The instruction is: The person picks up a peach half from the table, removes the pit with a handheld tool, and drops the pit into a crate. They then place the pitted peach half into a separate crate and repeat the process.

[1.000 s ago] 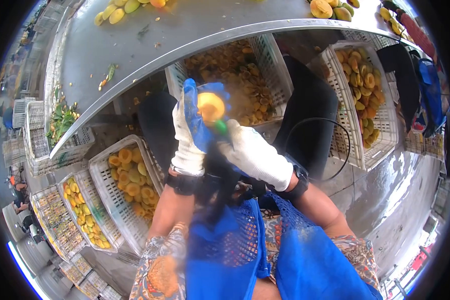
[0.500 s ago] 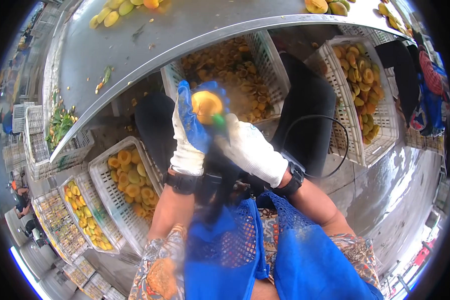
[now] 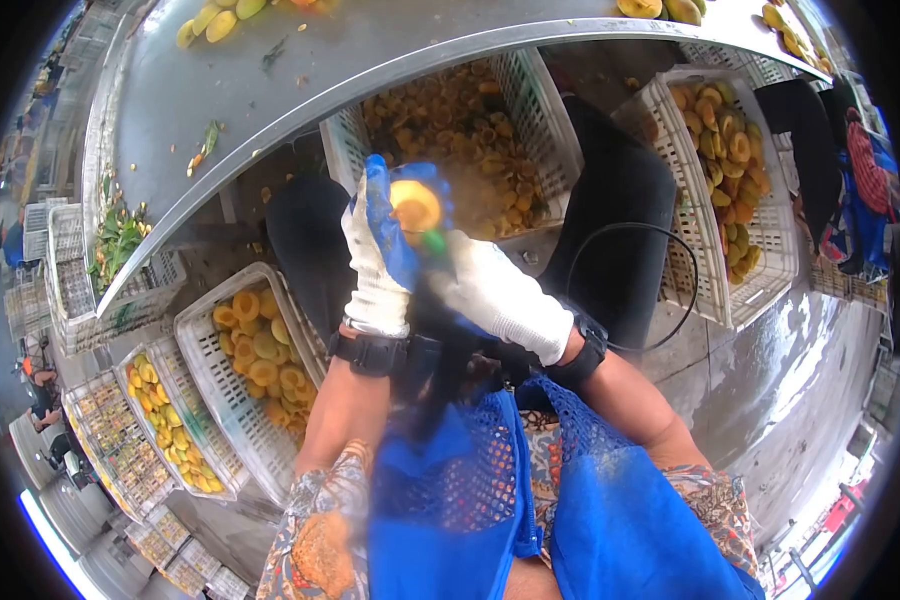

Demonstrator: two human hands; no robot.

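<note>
My left hand, in a white knit glove with a blue palm, cups a yellow peach half with its hollow cut side showing. My right hand, in a white glove, is closed round a small green-handled tool right at the lower edge of the fruit; its working end is hidden and smeared. Both hands are over my lap, in front of a white crate that holds many torn fruit pieces.
A metal table with whole peaches and leaf scraps crosses the front. Crates of peach halves stand at left and right. A black cable loops by my right knee. Another person's leg shows at far right.
The peach half has turned a little in my left hand, with its hollow angled more downward. My right hand and the tool stay at its lower edge.
</note>
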